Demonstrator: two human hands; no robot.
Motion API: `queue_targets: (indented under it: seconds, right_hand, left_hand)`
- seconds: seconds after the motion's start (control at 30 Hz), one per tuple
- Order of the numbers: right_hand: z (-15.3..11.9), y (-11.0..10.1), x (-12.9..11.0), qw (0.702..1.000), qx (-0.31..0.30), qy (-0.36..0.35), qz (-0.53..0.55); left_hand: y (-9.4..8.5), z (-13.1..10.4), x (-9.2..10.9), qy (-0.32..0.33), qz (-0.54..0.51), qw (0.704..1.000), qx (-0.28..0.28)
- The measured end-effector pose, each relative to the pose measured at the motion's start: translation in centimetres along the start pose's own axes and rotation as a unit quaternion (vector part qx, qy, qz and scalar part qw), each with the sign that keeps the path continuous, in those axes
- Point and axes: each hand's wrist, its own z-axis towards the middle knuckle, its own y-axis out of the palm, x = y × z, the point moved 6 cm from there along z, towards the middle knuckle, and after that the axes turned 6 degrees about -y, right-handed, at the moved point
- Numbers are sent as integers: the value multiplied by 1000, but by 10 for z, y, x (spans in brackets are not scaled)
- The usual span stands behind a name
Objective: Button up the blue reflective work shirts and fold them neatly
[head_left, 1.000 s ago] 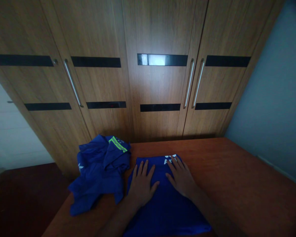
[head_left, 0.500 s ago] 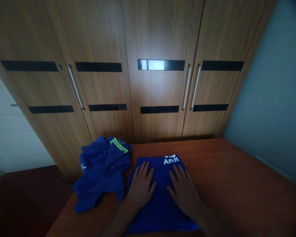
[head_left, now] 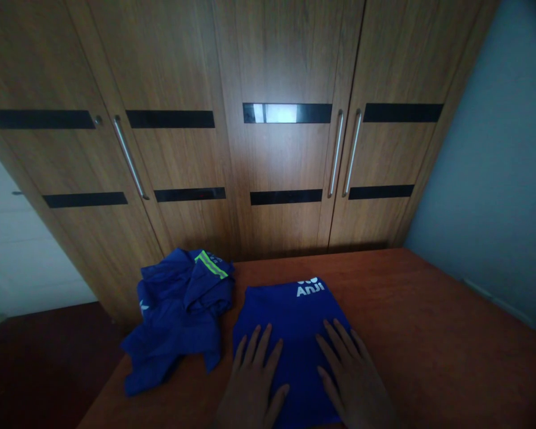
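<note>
The folded garment lay flat at the lower centre of the frame, one blue piece with one line of white lettering near its far edge, the right way up for me to read. My left hand rested over its left side and my right hand over its right: two hands, one to a side, probably to keep the cloth smooth and even. All ten fingers, thumbs included, were spread and laid over the cloth, pinching nothing.

To the lower left sat one crumpled heap of blue clothing with one yellow-edged stripe, likely set aside to leave me room; I couldn't tell how many pieces were in it. Both lay on one reddish-brown table.

Beyond, across the top of the frame, stood a wooden wardrobe, with three long metal handles and eight dark strips, four above and four below.
</note>
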Motion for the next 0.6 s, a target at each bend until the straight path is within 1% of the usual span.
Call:
queue_targets:
  seconds: [0.1,0.23,0.33,0.47,0.6]
  right_hand:
    - [6,-2,22,1000,-4,-5,8]
    - [14,0,65,1000,-11,2,8]
    - [17,4,104,1000,-11,9,2]
    - [17,10,163,1000,-11,23,-10]
    - [15,18,217,999,-29,22,-22]
  left_hand:
    - [7,18,10,-14,-18,1000,-8]
    - [15,57,28,-14,-52,998,-13]
    - [22,92,47,-11,-75,997,-10]
    - [35,138,79,-6,-100,995,-4]
    - [50,176,110,-6,-98,995,3]
